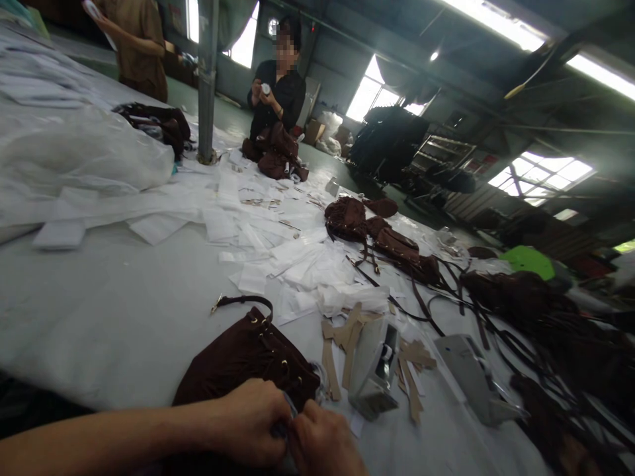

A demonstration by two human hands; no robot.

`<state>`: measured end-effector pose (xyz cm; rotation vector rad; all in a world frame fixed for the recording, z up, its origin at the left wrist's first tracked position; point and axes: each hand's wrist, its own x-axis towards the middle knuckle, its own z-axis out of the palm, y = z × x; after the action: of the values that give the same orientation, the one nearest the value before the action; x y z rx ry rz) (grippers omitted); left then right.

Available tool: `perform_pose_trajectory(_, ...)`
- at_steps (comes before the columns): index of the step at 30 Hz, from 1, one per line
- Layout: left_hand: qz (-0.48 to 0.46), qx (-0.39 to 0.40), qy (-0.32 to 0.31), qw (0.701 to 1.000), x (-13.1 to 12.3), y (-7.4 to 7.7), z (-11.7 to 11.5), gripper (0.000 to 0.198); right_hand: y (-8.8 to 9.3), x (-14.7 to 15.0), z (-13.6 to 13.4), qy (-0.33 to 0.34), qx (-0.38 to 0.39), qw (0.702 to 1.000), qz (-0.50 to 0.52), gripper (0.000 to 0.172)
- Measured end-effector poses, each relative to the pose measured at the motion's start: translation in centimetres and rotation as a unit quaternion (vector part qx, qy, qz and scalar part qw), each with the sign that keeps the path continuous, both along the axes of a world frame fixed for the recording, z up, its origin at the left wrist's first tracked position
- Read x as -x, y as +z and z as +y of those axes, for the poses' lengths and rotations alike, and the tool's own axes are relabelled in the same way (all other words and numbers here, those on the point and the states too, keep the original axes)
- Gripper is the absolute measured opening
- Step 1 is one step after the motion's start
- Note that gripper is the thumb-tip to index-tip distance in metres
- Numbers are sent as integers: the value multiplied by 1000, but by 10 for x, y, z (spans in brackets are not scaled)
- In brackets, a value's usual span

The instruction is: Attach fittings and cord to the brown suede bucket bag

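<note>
A dark brown drawstring bag (233,360) with gold eyelets lies on the pale table just beyond my hands, its strap (245,299) ending in a gold-coloured buckle. My left hand (253,418) is closed, knuckles up, in front of the bag's near edge. Close against it on the right, my right hand (322,437) is closed too, with its fingers pinched. Between them shows a thin greyish strip (289,404), mostly covered by the fingers, so its kind is unclear. Some crumpled clear-white material (321,383) sits by the bag's right end.
Two grey dispensers (372,370) (476,377) stand to the right among brown paper strips (352,344). White sheets (297,264) litter the table's middle. More brown bags (381,238) with long straps lie right. A post (206,86) rises beyond, near two people.
</note>
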<state>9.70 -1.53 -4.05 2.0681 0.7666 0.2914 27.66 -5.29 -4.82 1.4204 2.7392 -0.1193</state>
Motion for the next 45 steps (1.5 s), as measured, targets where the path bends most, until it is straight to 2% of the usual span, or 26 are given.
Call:
perform_pose_trajectory(2, 9, -7, 39, 999, -1, -4, -5, 12, -9, 0, -3, -1, -43, 999, 14, 13)
perform_pose_trajectory(3, 16, -11, 52, 998, -2, -6, -7, 12, -8, 0, -3, -9, -33, 999, 27, 13)
perform_pose_trajectory(5, 20, -2, 66, 998, -5, -9, -12, 13, 1, 1, 2, -37, 43, 996, 66, 13)
perform_pose_trajectory(8, 13, 13, 82, 996, -6, -11, -14, 14, 26, 2, 13, -61, 180, 974, 120, 20)
perform_pose_trajectory(10, -1, 28, 102, 994, -6, -10, -13, 15, 37, 2, 18, -58, 197, 968, 141, 23)
perform_pose_trajectory(13, -49, 81, 153, 984, -5, -10, -10, 18, 36, 3, 15, -72, 110, 977, 168, 21)
perform_pose_trajectory(16, -117, 144, 203, 961, -6, -16, -9, 18, 20, 2, 6, -68, 20, 979, 192, 18)
perform_pose_trajectory(19, -153, 188, 245, 939, -10, -27, -10, 19, 3, 2, -3, -33, -58, 975, 212, 25)
perform_pose_trajectory(21, -165, 224, 275, 920, -14, -33, -11, 20, -4, 3, -6, -24, -115, 968, 224, 30)
perform_pose_trajectory(23, -171, 293, 301, 891, -17, -36, -12, 22, -5, 5, -7, -19, -158, 960, 231, 31)
perform_pose_trajectory(25, -171, 379, 305, 857, -18, -36, -13, 24, 0, 7, -6, -5, -173, 957, 235, 30)
perform_pose_trajectory(28, -193, 469, 266, 820, -15, -34, -13, 24, 8, 9, -5, 33, -195, 947, 255, 27)
perform_pose_trajectory(32, -230, 519, 238, 788, -10, -33, -12, 31, 9, 6, -6, 74, -232, 928, 283, 27)
perform_pose_trajectory(35, -239, 539, 225, 776, -9, -30, -11, 42, 4, 0, -8, 99, -268, 925, 250, 34)
perform_pose_trajectory(38, -258, 571, 214, 750, -8, -21, -9, 45, -3, -6, -11, 103, -284, 929, 214, 40)
perform_pose_trajectory(42, -252, 603, 254, 713, -7, -11, -12, 44, -13, -5, -17, 64, -256, 930, 257, 43)
perform_pose_trajectory(45, -271, 594, 290, 699, -8, -14, -16, 45, -22, -1, -27, -51, -226, 907, 352, 36)
